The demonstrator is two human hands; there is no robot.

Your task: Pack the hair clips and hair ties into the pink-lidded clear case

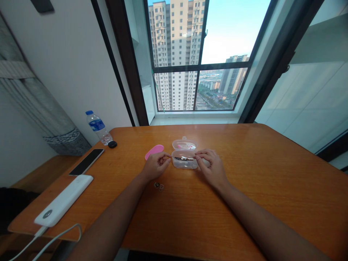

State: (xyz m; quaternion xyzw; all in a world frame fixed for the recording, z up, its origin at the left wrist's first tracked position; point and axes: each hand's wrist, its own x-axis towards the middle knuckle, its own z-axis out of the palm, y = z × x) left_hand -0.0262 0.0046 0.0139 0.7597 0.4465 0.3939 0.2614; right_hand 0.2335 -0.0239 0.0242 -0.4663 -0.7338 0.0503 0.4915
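A clear plastic case (185,164) lies open on the wooden table, its lid (184,144) tilted back on the far side. Slim metal tools (183,158) rest inside it. My left hand (157,166) is at the case's left edge, thumb and forefinger pressed together there. At the right edge is my right hand (210,166), its thumb and fingertips closed on the rim or on something too small to name. Behind my left hand lies a pink oval piece (154,151). Two small ring-like items (159,186) sit nearer to me.
On the table's left side are a white power bank (63,199) with a cable, a phone (87,162), a small black round object (112,144) and a water bottle (99,127). A window (199,67) stands beyond the table's far edge (190,125).
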